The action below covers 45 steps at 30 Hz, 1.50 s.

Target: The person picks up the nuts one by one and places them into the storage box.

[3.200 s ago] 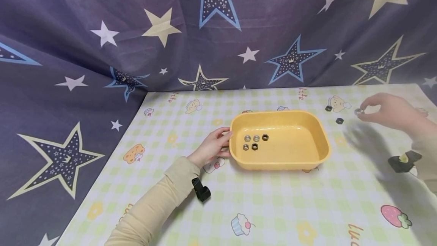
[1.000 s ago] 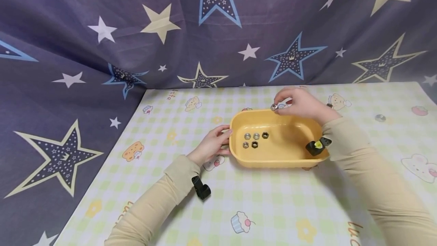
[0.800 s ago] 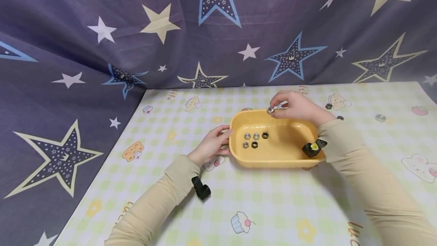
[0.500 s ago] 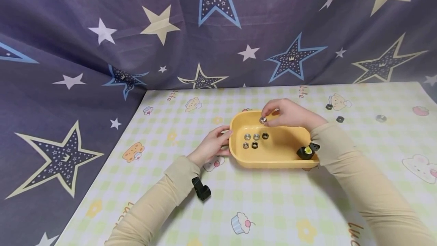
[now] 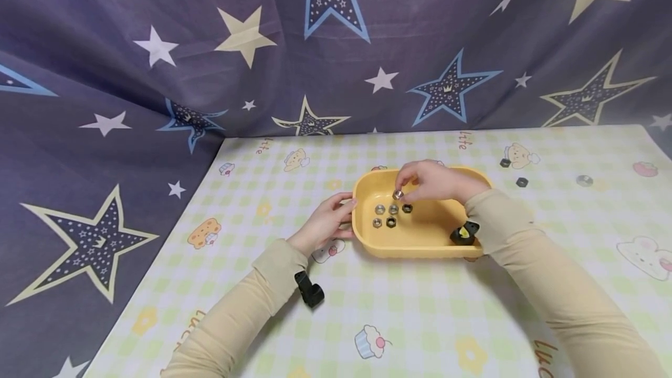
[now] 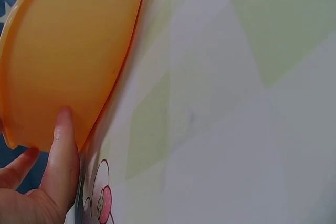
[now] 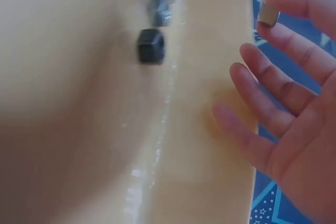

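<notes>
My right hand (image 5: pixel 431 182) pinches a silver hex nut (image 5: pixel 397 195) between thumb and index finger, over the left half of a yellow plastic tray (image 5: pixel 420 251). The right wrist view has that nut (image 7: pixel 269 14) at the fingertips, with the other fingers spread apart. Below it, several silver and black nuts lie in two short rows on the tray floor, including a black nut (image 5: pixel 407 208) and a silver nut (image 5: pixel 380 209). At the tray's left end my left hand (image 5: pixel 326 223) holds the wall; a finger (image 6: pixel 64 135) presses its outside in the left wrist view.
Right of the tray, two black nuts (image 5: pixel 521 182) and one silver nut (image 5: pixel 584 181) lie on the patterned tablecloth (image 5: pixel 420 319). A dark star-printed curtain (image 5: pixel 336 74) hangs behind the table and along its left side.
My right hand has carried the silver nut from the table's right side, over the tray's back rim, then left and down into the tray. My left hand has stayed at the tray's end.
</notes>
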Motion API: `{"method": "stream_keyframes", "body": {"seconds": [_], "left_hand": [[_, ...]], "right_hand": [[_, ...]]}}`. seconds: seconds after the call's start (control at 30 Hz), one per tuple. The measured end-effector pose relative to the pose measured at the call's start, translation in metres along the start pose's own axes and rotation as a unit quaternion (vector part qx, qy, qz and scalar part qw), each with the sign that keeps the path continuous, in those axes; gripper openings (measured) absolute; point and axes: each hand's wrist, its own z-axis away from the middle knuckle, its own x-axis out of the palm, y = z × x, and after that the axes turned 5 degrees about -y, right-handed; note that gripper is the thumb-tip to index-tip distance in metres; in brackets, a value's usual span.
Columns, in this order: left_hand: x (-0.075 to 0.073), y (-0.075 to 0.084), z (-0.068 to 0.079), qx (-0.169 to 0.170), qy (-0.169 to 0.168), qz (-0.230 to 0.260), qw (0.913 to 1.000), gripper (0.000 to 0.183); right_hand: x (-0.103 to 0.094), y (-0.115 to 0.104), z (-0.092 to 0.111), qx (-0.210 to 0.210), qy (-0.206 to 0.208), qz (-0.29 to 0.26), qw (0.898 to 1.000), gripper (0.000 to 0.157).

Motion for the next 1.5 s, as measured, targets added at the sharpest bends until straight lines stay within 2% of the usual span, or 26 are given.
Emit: {"method": "stream_keyframes", "body": {"seconds": [0.2, 0.57, 0.73, 1.03, 1.37, 1.5], "left_hand": [[-0.001, 0.001, -0.001, 0.002, -0.002, 0.000, 1.0000, 0.040], [-0.002, 0.001, -0.004, -0.002, 0.003, -0.002, 1.0000, 0.039], [-0.002, 0.000, -0.004, 0.000, 0.004, -0.005, 1.0000, 0.040], [-0.002, -0.001, -0.004, 0.001, 0.000, 0.000, 1.0000, 0.041], [-0.001, 0.003, 0.001, -0.009, -0.003, -0.006, 0.9999, 0.043], [-0.001, -0.001, 0.000, -0.012, -0.001, -0.006, 0.9999, 0.044]], "right_hand": [[0.006, 0.000, -0.003, -0.015, -0.032, 0.045, 0.998, 0.009], [0.014, 0.000, -0.005, -0.028, -0.054, 0.108, 0.992, 0.015], [0.016, -0.002, -0.005, -0.042, -0.064, 0.139, 0.987, 0.014], [0.020, -0.001, -0.006, -0.031, -0.082, 0.165, 0.982, 0.014], [0.020, -0.001, -0.004, -0.018, -0.091, 0.161, 0.983, 0.015], [0.021, -0.001, -0.004, -0.026, -0.094, 0.161, 0.982, 0.014]]}}
